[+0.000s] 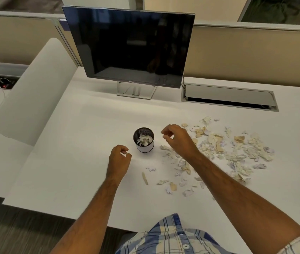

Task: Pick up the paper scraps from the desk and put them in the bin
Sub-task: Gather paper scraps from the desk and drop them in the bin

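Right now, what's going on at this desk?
A person is clearing torn paper off a white desk into a small mesh bin, which stands in front of a dark monitor and already holds some crumpled paper. The left hand pinches a small white scrap just left of the bin. The right hand hangs to the bin's right, fingers loosely curled, apparently holding nothing. A wide scatter of paper scraps still lies on the desk to the right.

Torn scraps (224,149) strewn on desk (83,171) right of part-filled mesh bin (143,140)
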A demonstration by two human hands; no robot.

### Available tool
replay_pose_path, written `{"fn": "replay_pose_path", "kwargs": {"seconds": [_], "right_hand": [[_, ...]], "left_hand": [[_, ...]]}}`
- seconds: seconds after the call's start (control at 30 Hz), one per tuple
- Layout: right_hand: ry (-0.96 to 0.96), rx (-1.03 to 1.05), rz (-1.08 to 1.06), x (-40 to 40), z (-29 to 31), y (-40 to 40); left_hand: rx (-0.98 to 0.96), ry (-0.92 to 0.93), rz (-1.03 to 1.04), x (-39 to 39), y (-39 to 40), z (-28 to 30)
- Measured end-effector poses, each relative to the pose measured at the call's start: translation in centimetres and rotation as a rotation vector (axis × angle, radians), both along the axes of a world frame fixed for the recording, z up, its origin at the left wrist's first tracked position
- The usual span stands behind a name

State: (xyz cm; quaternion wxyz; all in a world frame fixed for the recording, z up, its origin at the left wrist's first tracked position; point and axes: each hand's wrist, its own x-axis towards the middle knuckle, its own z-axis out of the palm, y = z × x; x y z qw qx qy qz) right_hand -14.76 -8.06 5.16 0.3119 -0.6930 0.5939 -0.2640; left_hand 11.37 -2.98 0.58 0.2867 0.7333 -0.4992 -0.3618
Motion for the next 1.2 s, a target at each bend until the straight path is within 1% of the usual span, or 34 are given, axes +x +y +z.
{"fn": "replay_pose_path", "kwargs": {"seconds": [0.13, 0.27, 0.43, 0.6, 0.67, 0.83, 1.03, 1.2], "right_hand": [[0.000, 0.057, -0.088, -3.6, -1.4, 2.5], [-0.005, 0.123, -0.162, -7.0, -2.7, 5.3], [0.002, 0.240, -0.231, -9.9, -4.3, 8.2], [0.043, 0.347, -0.150, -10.4, -5.5, 10.2], [0.060, 0.383, -0.113, -10.1, -5.8, 10.8], [0.198, 0.422, -0.010, -8.4, -6.6, 11.1], [0.304, 0.355, 0.089, -6.8, -6.8, 10.9], [0.404, 0.242, 0.128, -6.1, -6.8, 11.1]], "left_hand": [[0.130, -0.075, -0.136, -0.9, 1.8, -1.5], [0.198, -0.071, -0.204, -2.4, 3.3, -2.4], [0.257, -0.084, -0.374, -3.6, 4.2, -2.9], [0.281, -0.184, -0.548, -4.6, 3.6, -2.7], [0.271, -0.200, -0.569, -5.1, 3.6, -2.7], [0.268, -0.186, -0.574, -6.5, 4.0, -2.7], [0.220, -0.194, -0.619, -8.6, 5.1, -2.6], [0.177, -0.207, -0.642, -9.9, 5.7, -2.7]]}}
